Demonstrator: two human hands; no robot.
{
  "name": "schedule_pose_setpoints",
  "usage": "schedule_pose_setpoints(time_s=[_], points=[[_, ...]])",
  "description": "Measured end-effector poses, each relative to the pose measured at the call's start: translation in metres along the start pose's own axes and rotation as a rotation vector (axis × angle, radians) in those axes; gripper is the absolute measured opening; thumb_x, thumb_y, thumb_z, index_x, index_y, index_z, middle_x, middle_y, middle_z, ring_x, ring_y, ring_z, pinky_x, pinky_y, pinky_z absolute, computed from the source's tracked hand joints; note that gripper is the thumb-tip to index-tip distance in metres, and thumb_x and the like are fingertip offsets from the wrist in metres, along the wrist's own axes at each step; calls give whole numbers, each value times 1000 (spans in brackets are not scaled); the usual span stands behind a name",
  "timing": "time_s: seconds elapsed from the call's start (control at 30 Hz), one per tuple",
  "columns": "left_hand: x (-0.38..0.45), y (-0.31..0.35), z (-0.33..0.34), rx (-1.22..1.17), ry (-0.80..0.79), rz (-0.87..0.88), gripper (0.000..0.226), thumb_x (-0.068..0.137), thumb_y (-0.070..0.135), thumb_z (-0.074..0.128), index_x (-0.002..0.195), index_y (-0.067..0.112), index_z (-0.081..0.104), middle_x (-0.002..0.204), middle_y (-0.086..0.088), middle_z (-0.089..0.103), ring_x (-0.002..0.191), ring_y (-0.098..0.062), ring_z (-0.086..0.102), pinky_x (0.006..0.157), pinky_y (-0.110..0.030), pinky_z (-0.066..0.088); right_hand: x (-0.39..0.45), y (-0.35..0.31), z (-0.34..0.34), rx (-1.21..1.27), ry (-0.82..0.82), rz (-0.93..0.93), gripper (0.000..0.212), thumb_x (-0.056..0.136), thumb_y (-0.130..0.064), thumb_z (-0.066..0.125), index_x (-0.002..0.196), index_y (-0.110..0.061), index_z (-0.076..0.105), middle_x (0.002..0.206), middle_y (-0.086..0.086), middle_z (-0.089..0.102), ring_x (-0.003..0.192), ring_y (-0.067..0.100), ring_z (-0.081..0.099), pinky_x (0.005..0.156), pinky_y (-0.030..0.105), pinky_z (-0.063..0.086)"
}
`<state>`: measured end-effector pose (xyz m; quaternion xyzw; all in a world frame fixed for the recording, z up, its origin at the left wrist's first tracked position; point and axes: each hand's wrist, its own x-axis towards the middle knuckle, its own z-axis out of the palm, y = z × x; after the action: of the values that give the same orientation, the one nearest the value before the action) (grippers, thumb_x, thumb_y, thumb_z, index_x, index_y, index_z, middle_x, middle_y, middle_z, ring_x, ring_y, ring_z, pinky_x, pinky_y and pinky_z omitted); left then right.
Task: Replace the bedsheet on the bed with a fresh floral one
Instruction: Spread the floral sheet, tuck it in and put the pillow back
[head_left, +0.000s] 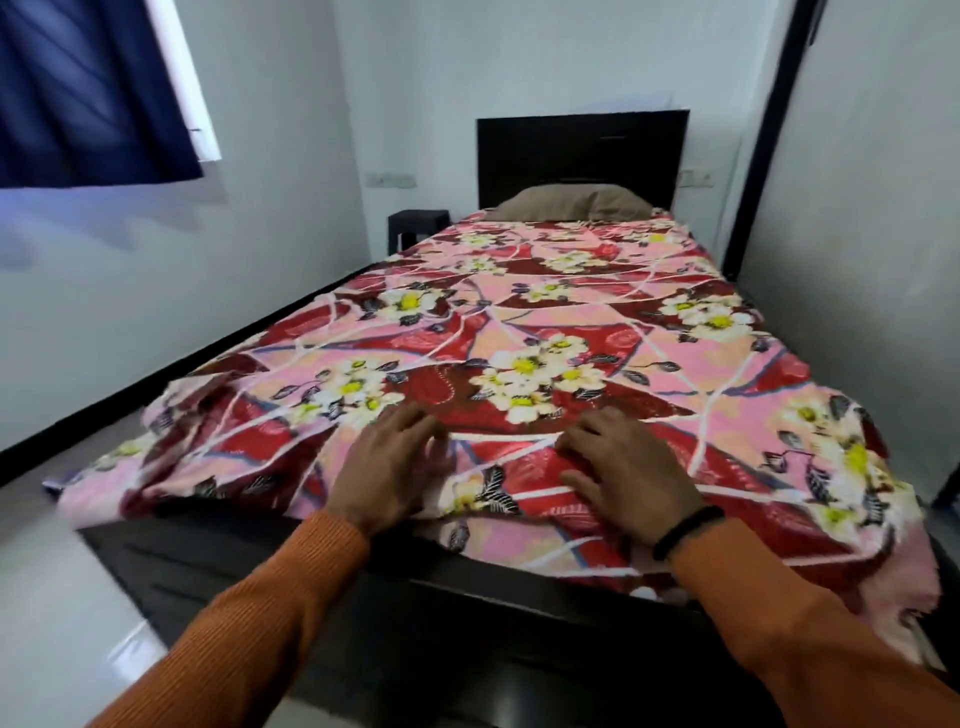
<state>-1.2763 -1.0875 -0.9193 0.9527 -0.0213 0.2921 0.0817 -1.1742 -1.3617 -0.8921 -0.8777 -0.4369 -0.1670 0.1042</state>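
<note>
Bed (270, 582): dark frame, seen from the foot end; fills the middle of the room and runs away from the camera to the far wall
Floral sheet (597, 312): pink and red with white and yellow flowers; spread over the whole mattress from the pillow to the foot end. Lies flat over the far and middle part; rumpled and bunched at the near left corner; near edge hangs over the foot of the bed, lower on the right side
Curtain (88, 88): dark blue, hangs at the upper left over a bright window strip
Headboard (582, 156): dark panel, upright against the far wall
Pillow (571, 203): brown, lies at the head end, just in front of the headboard, on top of the sheet's far edge
Side table (418, 226): dark, stands at the left of the head end, beside the bed
Left hand (389, 467): palm down on the sheet near the foot edge; fingers straight and slightly spread, blurred at the tips; orange sleeve to the wrist
Right hand (623, 473): palm down on the sheet, near the left hand but apart from it; fingers spread and pressing flat on the cloth, gripping nothing
Wristband (685, 531): black, round the right wrist at the sleeve edge
</note>
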Motion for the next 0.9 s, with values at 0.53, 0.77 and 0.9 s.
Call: schedule_pose_setpoints(time_s=[0.53, 0.77, 0.9], points=[[-68, -129, -64, 23, 36, -586, 33, 90, 39, 71, 115, 24, 57, 119, -3, 59, 113, -24, 55, 98, -44, 52, 91, -132, 23, 6, -90, -195, 37, 86, -55, 71, 107, -26, 61, 106, -3, 56, 99, 20, 57, 78, 38, 51], [-77, -217, -77, 195, -429, -981, 67, 86, 55, 67, 142, 24, 48, 131, -4, 63, 127, -29, 54, 121, -59, 21, 161, -215, 84, -194, -101, -245, 62, 89, -56, 66, 142, -31, 45, 137, 5, 47, 126, 28, 44, 102, 46, 43], [-75, -255, -77, 191, -572, -1127, 90, 88, 70, 56, 160, 27, 22, 163, -9, 32, 153, -33, 23, 125, -61, 0, 176, -230, 98, -238, -87, -281, 55, 87, -50, 69, 136, -33, 50, 142, 6, 39, 131, 30, 35, 106, 49, 35]])
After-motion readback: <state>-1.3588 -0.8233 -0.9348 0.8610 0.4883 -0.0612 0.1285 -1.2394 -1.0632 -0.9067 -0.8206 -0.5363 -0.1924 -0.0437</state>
